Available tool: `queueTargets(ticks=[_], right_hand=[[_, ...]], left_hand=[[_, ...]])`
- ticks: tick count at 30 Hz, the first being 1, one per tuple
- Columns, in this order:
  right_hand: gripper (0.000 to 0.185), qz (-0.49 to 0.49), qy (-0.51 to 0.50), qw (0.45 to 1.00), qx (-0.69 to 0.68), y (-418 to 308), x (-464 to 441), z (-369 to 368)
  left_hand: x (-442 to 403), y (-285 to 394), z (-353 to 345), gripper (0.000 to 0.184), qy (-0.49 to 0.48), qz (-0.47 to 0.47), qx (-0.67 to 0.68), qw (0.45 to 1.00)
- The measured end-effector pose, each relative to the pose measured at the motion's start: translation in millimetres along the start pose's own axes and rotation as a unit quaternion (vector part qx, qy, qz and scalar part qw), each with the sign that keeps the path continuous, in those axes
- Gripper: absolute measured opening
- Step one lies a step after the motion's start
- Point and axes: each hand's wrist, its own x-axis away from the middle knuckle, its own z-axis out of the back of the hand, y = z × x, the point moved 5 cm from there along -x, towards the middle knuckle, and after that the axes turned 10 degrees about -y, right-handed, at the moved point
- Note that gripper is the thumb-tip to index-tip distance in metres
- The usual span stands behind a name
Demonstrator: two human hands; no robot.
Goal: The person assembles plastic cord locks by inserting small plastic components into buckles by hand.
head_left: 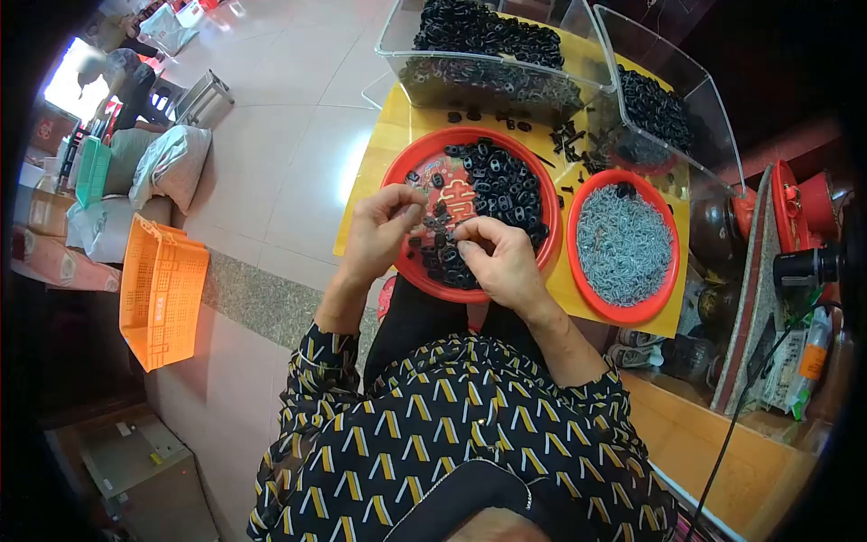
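- The person's left hand (386,237) is over the left part of a round red plastic tray (554,212). Its thumb and finger come together in a pinch, but what they hold is too small to tell.
- The person's right hand (502,264) is over the near part of the tray. Its thumb and finger are close together too, at a tiny dark piece (441,219) between the hands. It is hard to tell which hand has hold of it.
- Lots of small black oval pieces (508,176) with holes lie in the tray, mostly along its far and right edges.
- The tray sits at the near left of a flat yellow surface (386,135), poking past the near edge, over the person's lap.
- By the right edge is a smaller red plastic tray (623,314), full of thin silver metal bits (623,244).
- A clear plastic box (424,90) of black pieces stands at the far edge, and another clear plastic box (709,99) is at the far right corner.
- The step in hand seems to be working on one tiny piece with both hands. The next move likely calls for a soft, steady pinch, with the hands close together.
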Motion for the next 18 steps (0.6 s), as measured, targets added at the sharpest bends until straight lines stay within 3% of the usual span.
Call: queueTargets(ticks=[2,6,11,15,17,18], right_hand=[[0.015,-0.051,-0.015,0.993,-0.105,-0.5,-3.4,-4.3],[0.013,-0.043,-0.015,0.979,-0.201,-11.3,-13.9,-12.8],[0.011,-0.051,-0.033,0.96,-0.275,-4.4,-16.3,-19.9],[0.009,-0.027,-0.015,0.974,-0.225,-3.6,-17.5,-20.5],[0.007,0.073,0.05,0.996,-0.007,-15.9,-16.0,-13.6],[0.007,0.072,0.049,0.996,-0.006,-17.1,-15.9,-14.1]], left_hand=[[4.6,-1.4,-6.4,0.004,-0.016,-0.025,0.162,0.986],[12.0,-4.7,-15.5,0.006,-0.017,-0.061,0.274,0.96],[18.0,-5.4,-19.9,0.006,0.013,-0.084,0.265,0.96],[22.8,-9.1,-20.1,0.004,0.027,-0.045,0.244,0.968],[22.2,-11.7,-19.4,0.004,0.024,-0.032,0.23,0.972],[22.2,-13.5,-19.5,0.005,0.02,-0.017,0.214,0.977]])
